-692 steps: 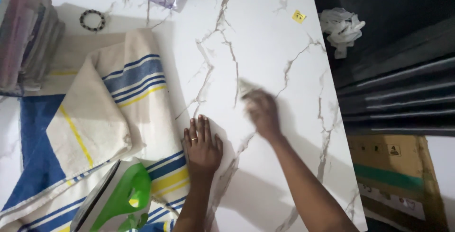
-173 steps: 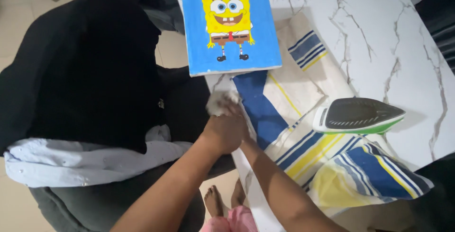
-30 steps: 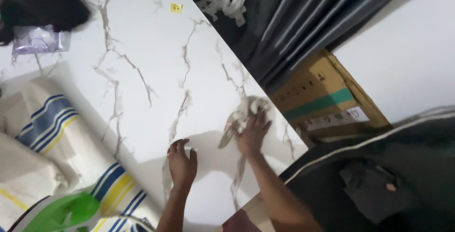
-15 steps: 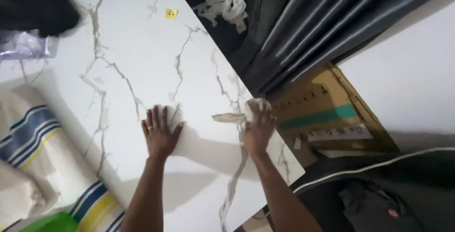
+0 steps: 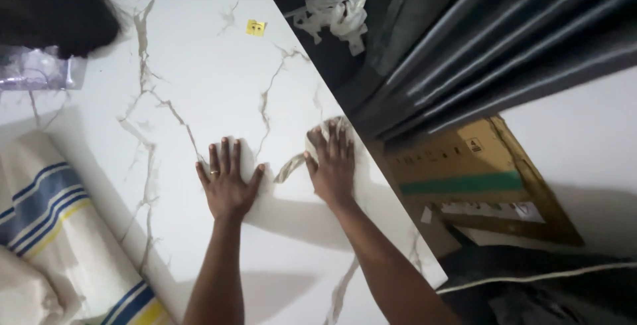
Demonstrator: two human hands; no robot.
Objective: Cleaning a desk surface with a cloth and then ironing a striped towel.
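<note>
My right hand presses a crumpled pale rag flat against the white marble-look table, close to the table's right edge. The rag's tail sticks out to the left from under the palm. My left hand lies flat on the tabletop with fingers spread, a ring on one finger, a short way left of the rag and holding nothing.
A cream cloth with blue and yellow stripes covers the table's left part. A small yellow scrap, a clear plastic bag and a dark item lie further back. Off the right edge: grey curtains, a cardboard box, a white bundle.
My right hand has slid the rag up and left along the table's right edge. My left hand has stayed flat, and the view has shifted slightly.
</note>
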